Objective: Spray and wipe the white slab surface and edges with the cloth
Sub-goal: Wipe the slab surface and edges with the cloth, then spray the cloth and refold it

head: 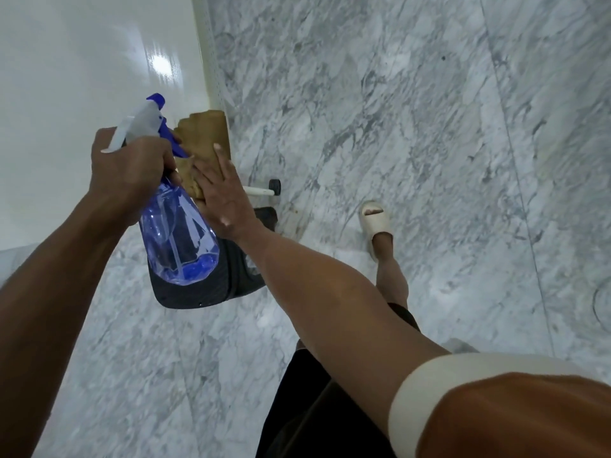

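The white slab (82, 77) fills the view from nine to twelve o'clock, glossy, with a lamp's glare on it. Its cream edge (206, 54) runs down from twelve o'clock toward the centre.

The left hand (132, 166) grips a spray bottle (175, 233) by the neck, fingers curled round it. The bottle is clear blue with a grey-and-blue trigger head, tilted, its base toward six o'clock.

The right hand (221, 196) lies flat with straight fingers, pressing a tan cloth (205, 137) against the slab's near corner, where the edge ends. The cloth folds over that corner, just at three o'clock of the bottle's head.

Below lies a grey-veined marble floor (396, 127). A foot in a cream sandal (375, 223) stands at four o'clock of the cloth.
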